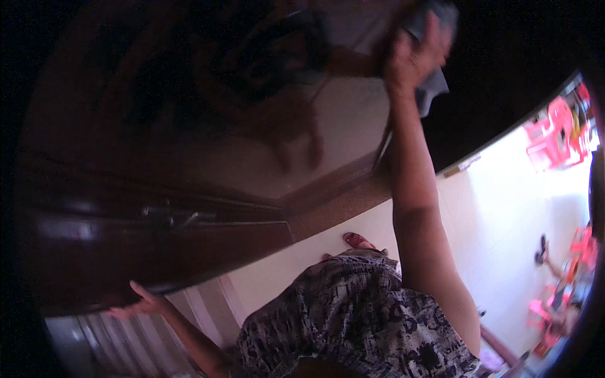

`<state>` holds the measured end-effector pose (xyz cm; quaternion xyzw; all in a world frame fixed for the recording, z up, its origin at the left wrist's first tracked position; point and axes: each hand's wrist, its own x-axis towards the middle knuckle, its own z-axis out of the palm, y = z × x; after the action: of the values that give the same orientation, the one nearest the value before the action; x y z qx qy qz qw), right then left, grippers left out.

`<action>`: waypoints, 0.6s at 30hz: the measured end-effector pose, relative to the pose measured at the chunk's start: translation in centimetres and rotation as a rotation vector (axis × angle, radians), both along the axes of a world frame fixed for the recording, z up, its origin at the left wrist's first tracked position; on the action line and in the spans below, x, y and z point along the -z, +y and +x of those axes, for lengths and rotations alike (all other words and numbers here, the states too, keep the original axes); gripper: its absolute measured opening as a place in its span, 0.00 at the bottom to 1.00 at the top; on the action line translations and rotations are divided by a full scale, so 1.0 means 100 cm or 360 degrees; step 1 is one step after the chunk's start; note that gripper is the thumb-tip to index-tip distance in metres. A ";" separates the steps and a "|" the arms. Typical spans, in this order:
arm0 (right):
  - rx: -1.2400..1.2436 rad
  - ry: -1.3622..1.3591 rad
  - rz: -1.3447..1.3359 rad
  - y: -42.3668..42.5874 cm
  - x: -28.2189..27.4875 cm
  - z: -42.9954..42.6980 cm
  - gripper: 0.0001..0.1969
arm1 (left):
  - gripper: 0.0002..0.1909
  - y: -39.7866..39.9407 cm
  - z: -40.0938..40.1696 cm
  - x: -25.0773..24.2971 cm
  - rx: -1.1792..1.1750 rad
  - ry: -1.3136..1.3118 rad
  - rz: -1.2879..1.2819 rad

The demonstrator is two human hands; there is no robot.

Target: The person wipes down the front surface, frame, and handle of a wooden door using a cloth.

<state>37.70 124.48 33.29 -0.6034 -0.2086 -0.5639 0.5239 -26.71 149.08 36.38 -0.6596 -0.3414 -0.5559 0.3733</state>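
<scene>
My right hand [416,61] is raised high at the upper right, its fingers spread over a grey cloth [434,90]. The hand is blurred, and it presses the cloth against a dark, glossy panel [227,151]. Reflections of an arm and a hand show in the shiny surface. At the lower left, my left hand [141,303] is at the panel's bottom edge, thumb and fingers apart. I see nothing held in it, and cannot tell how firmly it touches the edge.
A pale tiled floor [482,212] stretches to the right. Pink plastic chairs [555,134] stand at the far right. Another person's sandalled foot [541,250] shows below them. Striped fabric [198,302] hangs or lies beyond my left arm. A brown ledge [338,210] borders the panel.
</scene>
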 end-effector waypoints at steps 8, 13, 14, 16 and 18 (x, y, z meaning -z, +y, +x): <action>-0.0016 0.0390 0.0024 0.021 0.089 -0.033 0.32 | 0.47 -0.009 0.020 -0.002 0.0065 -0.0170 -0.0271; -0.0218 -0.0331 -0.0393 0.067 -0.051 -0.101 0.32 | 0.48 -0.006 0.007 0.001 -0.0071 -0.0070 -0.0241; -0.0265 -0.0507 -0.0475 0.086 -0.075 -0.110 0.30 | 0.49 -0.010 0.001 0.002 -0.0038 -0.0106 -0.0242; -0.0307 -0.0692 -0.0600 0.104 -0.120 -0.134 0.29 | 0.49 -0.009 0.003 0.002 -0.0009 -0.0159 -0.0261; -0.0294 -0.0837 -0.0677 0.118 -0.131 -0.152 0.29 | 0.50 -0.001 0.012 0.003 0.0162 -0.0266 -0.0303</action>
<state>22.55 136.30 46.39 -0.5117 -0.5029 -0.5941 0.3637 -25.47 148.98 36.10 -0.6599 -0.3886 -0.5922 0.2505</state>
